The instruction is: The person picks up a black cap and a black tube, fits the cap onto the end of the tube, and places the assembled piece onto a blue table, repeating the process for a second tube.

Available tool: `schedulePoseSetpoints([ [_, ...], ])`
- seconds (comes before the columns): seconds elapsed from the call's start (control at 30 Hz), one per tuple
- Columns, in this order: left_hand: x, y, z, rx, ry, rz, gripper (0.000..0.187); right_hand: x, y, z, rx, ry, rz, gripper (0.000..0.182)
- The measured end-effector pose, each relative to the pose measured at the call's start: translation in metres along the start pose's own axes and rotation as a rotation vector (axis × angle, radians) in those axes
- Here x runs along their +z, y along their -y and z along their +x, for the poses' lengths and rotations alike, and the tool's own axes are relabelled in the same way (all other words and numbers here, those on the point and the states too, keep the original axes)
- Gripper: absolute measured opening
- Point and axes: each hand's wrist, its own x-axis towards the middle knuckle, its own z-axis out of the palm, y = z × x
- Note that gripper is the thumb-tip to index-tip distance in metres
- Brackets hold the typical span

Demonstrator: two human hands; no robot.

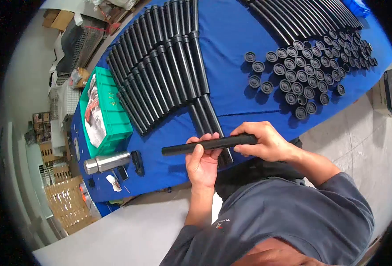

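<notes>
Someone in a dark T-shirt works at a counter spread with blue cloth, both hands on one black tube held across the front of the body, to the right of the green crate and nearer the person. The left hand is palm up in a narrow curl, its thumb over the tube and its fingers round the far side. The right hand is closed on the tube's right end, the thumb on the near side and the index finger along the far side. The green crate stands at the left of the counter, and in it lie crumpled white material and something reddish; I can't make out what they are. Just right of the crate, black tubes lie side by side in overlapping rows, and two more tubes reach down from them, passing beneath the held one. Well to the right of the crate are a loose cluster of round black caps and, beyond them, another row of slim black tubes. On the crate's near side a steel bottle lies on its side, with a dark strap-like item beside it.
</notes>
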Motion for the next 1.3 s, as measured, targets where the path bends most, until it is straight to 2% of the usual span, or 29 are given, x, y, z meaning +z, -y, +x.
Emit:
schedulePoseSetpoints([
  [0.17, 0.002, 0.008, -0.003, 0.024, -0.030, -0.008, 0.022, -0.006, 0.015, 0.001, 0.205, 0.045, 0.088, 0.032],
  [0.27, 0.017, 0.004, -0.003, -0.033, -0.108, -0.024, 0.019, -0.006, 0.000, 0.001, -0.190, -0.020, -0.245, 0.037],
  [0.37, 0.003, 0.000, -0.002, -0.017, -0.052, 0.039, 0.024, -0.007, -0.002, 0.002, -0.295, 0.000, -0.250, 0.041],
  [0.5, 0.002, -0.001, -0.001, 0.000, 0.056, 0.015, 0.024, -0.011, 0.007, -0.002, 0.228, 0.087, 0.073, 0.043],
  [0.6, 0.012, 0.000, -0.001, 0.012, -0.024, 0.030, 0.025, -0.008, 0.009, -0.003, 0.402, 0.119, 0.279, 0.044],
  [0.7, 0.002, -0.005, -0.002, -0.044, -0.030, 0.080, 0.027, -0.002, -0.009, -0.002, -0.205, -0.048, -0.214, 0.044],
  [0.8, -0.002, -0.005, -0.002, -0.032, -0.023, 0.075, 0.027, -0.010, 0.002, -0.004, 0.057, 0.049, -0.011, 0.041],
  [0.83, 0.000, -0.005, -0.002, -0.017, -0.011, 0.097, 0.027, -0.013, 0.010, -0.004, 0.260, 0.100, 0.089, 0.039],
  [0.87, -0.003, -0.005, -0.002, -0.019, 0.009, 0.090, 0.028, -0.014, 0.010, -0.004, 0.306, 0.128, 0.085, 0.036],
  [0.97, 0.005, -0.005, -0.001, -0.024, -0.034, 0.098, 0.031, -0.004, -0.005, -0.006, -0.156, -0.043, -0.092, 0.032],
  [1.07, -0.002, -0.006, -0.001, 0.011, -0.025, 0.082, 0.027, -0.005, -0.004, -0.006, -0.173, -0.069, -0.085, 0.035],
  [1.13, -0.002, -0.008, 0.001, -0.001, 0.024, 0.072, 0.025, -0.014, 0.013, -0.005, 0.174, 0.093, 0.045, 0.039],
  [1.2, 0.002, -0.004, 0.000, 0.034, -0.078, 0.094, 0.027, -0.011, 0.004, -0.006, 0.099, 0.087, -0.038, 0.039],
  [1.3, -0.003, -0.005, 0.001, 0.028, -0.069, 0.085, 0.026, -0.008, 0.002, -0.008, -0.078, 0.050, -0.073, 0.036],
])
